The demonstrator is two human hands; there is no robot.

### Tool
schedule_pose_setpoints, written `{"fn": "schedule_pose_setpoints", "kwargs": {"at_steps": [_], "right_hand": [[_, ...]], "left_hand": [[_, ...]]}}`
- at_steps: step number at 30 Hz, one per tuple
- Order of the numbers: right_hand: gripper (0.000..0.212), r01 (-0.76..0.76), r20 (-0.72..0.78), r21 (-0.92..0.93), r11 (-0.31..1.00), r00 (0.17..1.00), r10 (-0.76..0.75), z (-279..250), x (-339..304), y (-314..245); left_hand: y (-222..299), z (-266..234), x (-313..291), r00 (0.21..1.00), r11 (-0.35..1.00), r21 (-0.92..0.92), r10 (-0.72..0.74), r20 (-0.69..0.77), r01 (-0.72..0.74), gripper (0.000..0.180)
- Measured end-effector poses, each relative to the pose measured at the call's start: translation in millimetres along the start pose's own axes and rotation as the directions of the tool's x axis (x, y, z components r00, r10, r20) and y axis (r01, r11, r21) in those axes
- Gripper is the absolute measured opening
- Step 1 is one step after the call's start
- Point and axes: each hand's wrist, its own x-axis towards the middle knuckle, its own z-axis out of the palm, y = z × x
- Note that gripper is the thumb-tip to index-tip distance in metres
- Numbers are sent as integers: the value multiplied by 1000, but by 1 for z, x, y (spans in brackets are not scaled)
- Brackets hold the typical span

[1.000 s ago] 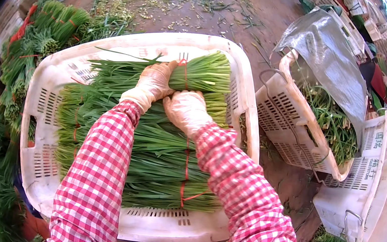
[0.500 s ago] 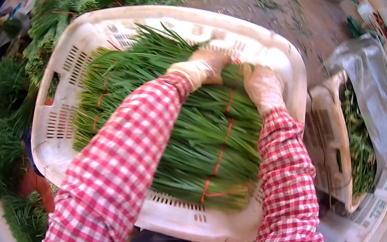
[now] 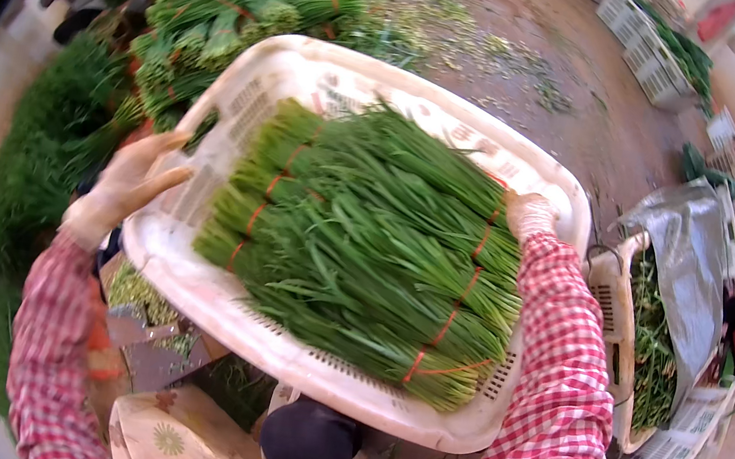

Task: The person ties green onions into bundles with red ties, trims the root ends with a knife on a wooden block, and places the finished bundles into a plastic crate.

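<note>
White plastic is forming the crate [image 3: 180, 273], where green leafy bundles [image 3: 366, 239] are lying side by side. I'm judging the loaded crate heavy and stiff, so I'm favouring its opposite end rims; the leaves are looking soft and easily bruised, the banded stem ends probably offering firmer hold. Crate and bundles are sharing a long axis, running upper left to lower right, pale stems pointing outward. My left hand [image 3: 119, 186] is hovering by the left end, fingers spread; my right hand [image 3: 531, 216] is resting at the right end, its finger closure hidden from me.
</note>
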Motion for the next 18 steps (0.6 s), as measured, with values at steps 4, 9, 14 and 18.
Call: {"fn": "schedule_pose_setpoints", "kwargs": {"at_steps": [4, 9, 14, 18], "right_hand": [[23, 378, -295, -31, 925, 881, -369, -58, -24, -48], [46, 495, -474, 209, 843, 806, -355, 65, 0, -8], [51, 395, -385, -190, 899, 812, -439, 94, 63, 24], [76, 85, 173, 49, 995, 981, -92, 1, 9, -47]], "left_hand": [[-42, -95, -277, 832, 845, 94, -490, -259, 527, 48], [40, -105, -547, 258, 169, 311, -927, -272, 935, 49], [161, -4, -707, -354, -354, 95, -935, -16, 930, 40], [264, 100, -772, -581, -655, -219, -749, 319, 723, 35]]}}
